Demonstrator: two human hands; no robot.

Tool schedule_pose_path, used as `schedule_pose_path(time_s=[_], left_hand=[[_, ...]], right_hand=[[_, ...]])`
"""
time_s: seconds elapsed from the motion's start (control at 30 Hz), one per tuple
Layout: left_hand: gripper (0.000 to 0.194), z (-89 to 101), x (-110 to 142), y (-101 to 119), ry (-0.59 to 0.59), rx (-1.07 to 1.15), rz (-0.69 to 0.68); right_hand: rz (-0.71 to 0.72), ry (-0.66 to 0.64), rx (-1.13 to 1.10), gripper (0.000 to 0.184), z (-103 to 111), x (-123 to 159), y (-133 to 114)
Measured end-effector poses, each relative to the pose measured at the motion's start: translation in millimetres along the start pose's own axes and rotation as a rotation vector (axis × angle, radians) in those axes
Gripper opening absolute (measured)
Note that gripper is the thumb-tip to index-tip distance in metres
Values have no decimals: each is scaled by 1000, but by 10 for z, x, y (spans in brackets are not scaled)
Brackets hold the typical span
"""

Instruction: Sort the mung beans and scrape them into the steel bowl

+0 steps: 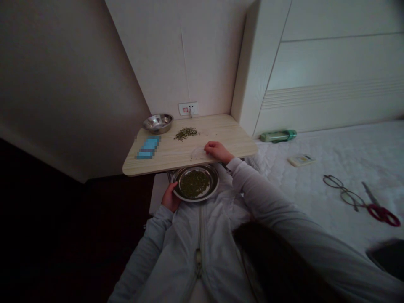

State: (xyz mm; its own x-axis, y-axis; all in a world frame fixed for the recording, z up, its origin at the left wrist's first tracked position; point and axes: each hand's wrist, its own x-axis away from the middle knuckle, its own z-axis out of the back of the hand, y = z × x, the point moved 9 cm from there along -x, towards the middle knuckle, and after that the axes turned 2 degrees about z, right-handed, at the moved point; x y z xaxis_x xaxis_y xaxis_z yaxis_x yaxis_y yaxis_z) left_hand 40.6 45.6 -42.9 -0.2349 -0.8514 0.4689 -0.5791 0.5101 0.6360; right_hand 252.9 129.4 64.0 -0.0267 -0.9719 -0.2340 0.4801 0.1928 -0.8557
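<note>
In front of me the left hand point(170, 197) holds a bowl point(215, 181) at the middle of the frame, thumb over the rim, just below the table's near edge. Green beans point(194, 184) cover much of its bottom.

The right hand point(217, 151) rests at the near side of the table point(221, 126), fingers curled and narrow beside a clear disc point(198, 152); I cannot tell whether they grip it. A few beans lie just below the disc, and a loose pile point(185, 134) spreads above it, slightly left.

At the table's upper left sits a steel dish point(158, 131); below it lies a blue item point(148, 148), too blurred to name. Right of frame, on the white quilt point(271, 185), are a green bottle point(277, 136), glasses point(343, 190) and red-handled scissors point(377, 212).
</note>
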Motion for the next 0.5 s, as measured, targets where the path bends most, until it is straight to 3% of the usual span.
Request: schedule_pose_path(time_s=[0.23,0.5], left_hand=[[19,2,41,15,48,-23,-3],[16,18,13,11,26,-33,-6]], right_hand=[[1,-15,-3,16,-19,8,4],[5,-42,-31,15,-39,9,-4]])
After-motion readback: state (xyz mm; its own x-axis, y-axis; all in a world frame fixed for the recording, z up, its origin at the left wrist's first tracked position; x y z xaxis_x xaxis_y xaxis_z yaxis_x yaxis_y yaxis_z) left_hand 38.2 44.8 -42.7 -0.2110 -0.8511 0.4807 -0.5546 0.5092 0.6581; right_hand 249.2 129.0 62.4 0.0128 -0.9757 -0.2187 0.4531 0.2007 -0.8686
